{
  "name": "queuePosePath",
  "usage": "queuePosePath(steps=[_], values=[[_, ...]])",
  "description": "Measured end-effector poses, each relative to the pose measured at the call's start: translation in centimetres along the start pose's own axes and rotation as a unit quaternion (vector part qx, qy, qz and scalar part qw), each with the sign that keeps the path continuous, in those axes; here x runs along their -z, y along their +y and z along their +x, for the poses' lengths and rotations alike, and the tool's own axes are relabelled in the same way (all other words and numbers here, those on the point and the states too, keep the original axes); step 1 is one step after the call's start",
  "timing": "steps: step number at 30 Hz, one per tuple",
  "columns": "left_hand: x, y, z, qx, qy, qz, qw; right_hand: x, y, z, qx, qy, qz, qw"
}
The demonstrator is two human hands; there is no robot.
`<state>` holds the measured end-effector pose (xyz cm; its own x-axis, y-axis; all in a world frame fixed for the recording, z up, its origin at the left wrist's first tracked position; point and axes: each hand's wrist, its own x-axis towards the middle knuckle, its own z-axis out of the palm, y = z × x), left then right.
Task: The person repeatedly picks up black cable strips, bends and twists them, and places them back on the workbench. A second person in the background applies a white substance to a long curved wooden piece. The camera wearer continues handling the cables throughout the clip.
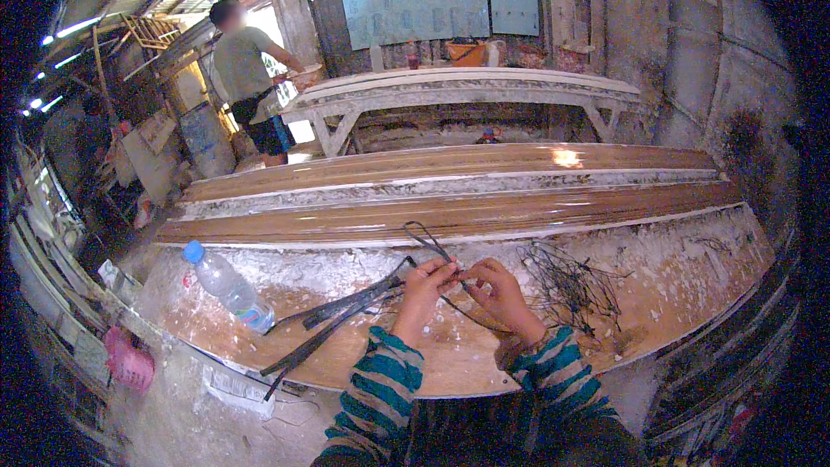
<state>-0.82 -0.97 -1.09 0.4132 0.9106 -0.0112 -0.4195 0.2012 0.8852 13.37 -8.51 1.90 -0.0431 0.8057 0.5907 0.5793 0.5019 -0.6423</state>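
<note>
My left hand (425,292) and my right hand (501,296) meet over the front part of the table, fingers closed in a pinch. Between them they hold a thin black strip (421,232), which bends into a loop above my fingers. Its lower end trails past my right hand. Left of my left hand lies a bundle of flat black strips (333,322), some reaching over the table's front edge. Close by on the right is a tangled heap of thin black strands (575,290). What exactly my fingertips press is too small to make out.
A clear plastic bottle with a blue cap (226,285) lies at the left. Two long, glossy brown boards (363,218) stretch across behind my hands. White-crusted table surface (683,251) surrounds them. Beyond, a person (246,69) stands beside a long white bench (467,91). A pink container (130,361) is lower left.
</note>
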Motion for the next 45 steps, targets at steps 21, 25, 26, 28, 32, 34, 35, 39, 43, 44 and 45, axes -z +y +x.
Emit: queuePosePath(steps=[21,25,26,28,32,34,35,39,43,44,45], values=[[-0.5,-0.7,0.0,0.046,-0.066,-0.122,0.989,-0.7,2.0,-0.2,-0.1,0.027,0.124,0.987],[-0.8,-0.8,-0.3,0.039,-0.058,-0.115,0.991,-1.0,2.6,-0.3,-0.194,0.033,0.283,0.939],[-0.8,-0.8,-0.3,0.037,-0.063,-0.109,0.991,-0.9,2.6,-0.3,-0.2,0.035,0.293,0.934],[-0.9,-0.9,-0.3,0.023,-0.075,-0.087,0.993,-0.7,2.3,-0.3,-0.203,0.035,0.279,0.938],[-1.0,-0.8,-0.4,0.059,-0.055,-0.072,0.994,-0.3,0.9,-0.2,-0.141,0.059,0.146,0.977],[-1.0,-0.7,-0.4,0.056,-0.045,-0.056,0.996,-0.1,0.3,-0.1,-0.06,0.08,0.063,0.993],[-1.0,-0.7,-0.5,0.057,-0.048,-0.066,0.995,0.0,0.0,-0.2,-0.007,0.085,0.021,0.996],[-0.9,-0.6,-0.6,0.068,-0.035,-0.067,0.995,0.2,-0.4,0.1,0.112,0.101,-0.094,0.984],[-0.6,-0.5,-0.5,0.074,-0.049,-0.062,0.994,0.2,-0.2,0.0,0.16,0.069,-0.139,0.975],[-0.5,-0.5,-0.4,0.082,-0.056,-0.078,0.992,0.1,-0.2,0.0,0.159,0.057,-0.125,0.978],[-0.4,-0.5,-0.4,0.085,-0.057,-0.078,0.992,0.0,-0.1,-0.1,0.157,0.045,-0.11,0.98]])
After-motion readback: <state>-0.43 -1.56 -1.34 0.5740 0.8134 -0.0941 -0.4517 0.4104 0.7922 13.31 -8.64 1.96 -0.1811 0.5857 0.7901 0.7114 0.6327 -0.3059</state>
